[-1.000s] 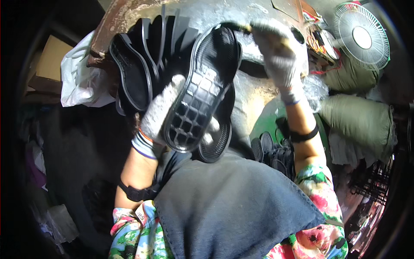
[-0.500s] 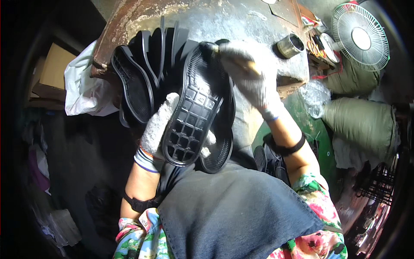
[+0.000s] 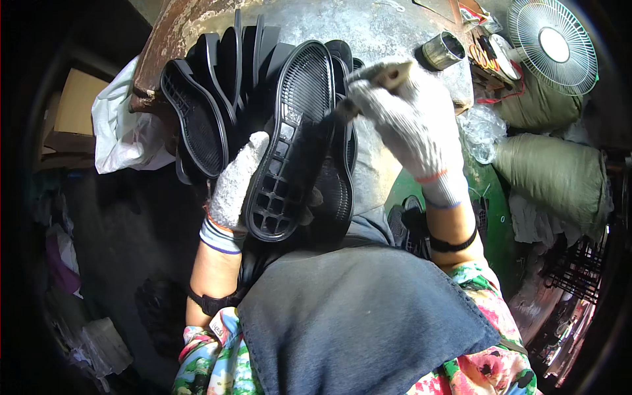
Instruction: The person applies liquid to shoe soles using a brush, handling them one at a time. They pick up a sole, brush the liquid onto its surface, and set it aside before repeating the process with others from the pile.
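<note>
Black sole [image 3: 289, 141], just left of the frame's centre, overlapping a second sole [image 3: 337, 191]. The gloved left hand [image 3: 240, 184] curls round its lower part; the gloved right hand [image 3: 411, 118] is closed on a brush-like tool [image 3: 344, 110]. A loosened left grip could let the soles slide apart, throwing the tool off line.

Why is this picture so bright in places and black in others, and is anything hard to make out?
Head view: strong light pales the gloved right hand; head view: a dark shadow crosses the front black sole in the left hand, hiding part of its grid; head view too: the tool has a dark end, hard to make out, and the picture's rim fades to black.
</note>
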The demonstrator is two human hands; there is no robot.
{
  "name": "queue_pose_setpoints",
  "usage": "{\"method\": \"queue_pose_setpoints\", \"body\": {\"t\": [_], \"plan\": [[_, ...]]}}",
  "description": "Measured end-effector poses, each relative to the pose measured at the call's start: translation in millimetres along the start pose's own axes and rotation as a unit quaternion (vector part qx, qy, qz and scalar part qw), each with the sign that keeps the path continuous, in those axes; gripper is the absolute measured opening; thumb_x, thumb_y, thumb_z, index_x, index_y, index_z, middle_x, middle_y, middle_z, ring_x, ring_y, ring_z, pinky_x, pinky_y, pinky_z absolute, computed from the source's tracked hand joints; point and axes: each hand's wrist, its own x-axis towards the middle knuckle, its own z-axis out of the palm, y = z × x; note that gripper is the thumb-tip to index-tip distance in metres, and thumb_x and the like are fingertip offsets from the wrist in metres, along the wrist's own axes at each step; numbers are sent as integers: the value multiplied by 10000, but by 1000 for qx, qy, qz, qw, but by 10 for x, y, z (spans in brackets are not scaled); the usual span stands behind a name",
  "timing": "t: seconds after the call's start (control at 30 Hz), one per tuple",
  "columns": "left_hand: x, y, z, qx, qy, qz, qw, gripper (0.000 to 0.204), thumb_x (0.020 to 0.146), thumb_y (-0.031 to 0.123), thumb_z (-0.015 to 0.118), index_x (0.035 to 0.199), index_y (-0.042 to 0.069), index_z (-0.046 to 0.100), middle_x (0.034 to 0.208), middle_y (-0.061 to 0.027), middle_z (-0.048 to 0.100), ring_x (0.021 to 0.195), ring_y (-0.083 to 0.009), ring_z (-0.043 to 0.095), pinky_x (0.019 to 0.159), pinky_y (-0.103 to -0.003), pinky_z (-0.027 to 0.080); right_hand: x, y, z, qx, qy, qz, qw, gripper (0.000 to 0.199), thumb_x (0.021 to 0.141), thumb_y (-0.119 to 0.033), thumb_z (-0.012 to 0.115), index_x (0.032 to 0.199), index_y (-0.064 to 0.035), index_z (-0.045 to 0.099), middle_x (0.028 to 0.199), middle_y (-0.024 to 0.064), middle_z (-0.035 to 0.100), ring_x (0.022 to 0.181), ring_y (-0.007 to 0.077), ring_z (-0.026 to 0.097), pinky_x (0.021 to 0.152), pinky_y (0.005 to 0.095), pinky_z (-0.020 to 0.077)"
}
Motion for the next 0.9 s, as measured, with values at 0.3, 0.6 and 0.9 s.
{"method": "queue_pose_setpoints", "body": {"t": [0.3,0.6,0.9], "plan": [[-49,78,204,21,-24,-30,999,821,1018,603,360,1526,-42,390,1073,-463,637,872,-605,684,770,-639,590,487,1003,358,-170,201,-200,944,316,877,-167,741,1191,-199,727,999,103,764,866,284,743,742,341,581],[-138,246,86,63,-25,-13,998,813,1016,663,351,1454,-9,481,1070,-429,657,839,-587,681,733,-627,585,53,-154,360,454,-18,105,884,252,914,-133,769,1143,-33,739,1062,70,759,965,138,697,885,303,558],[-54,240,84,12,-30,51,998,785,1024,657,368,1496,41,487,1254,-331,651,959,-532,681,773,-605,571,361,153,546,-17,112,-186,976,244,1007,-203,643,1182,-61,735,1024,100,767,859,222,740,767,322,579]]}}
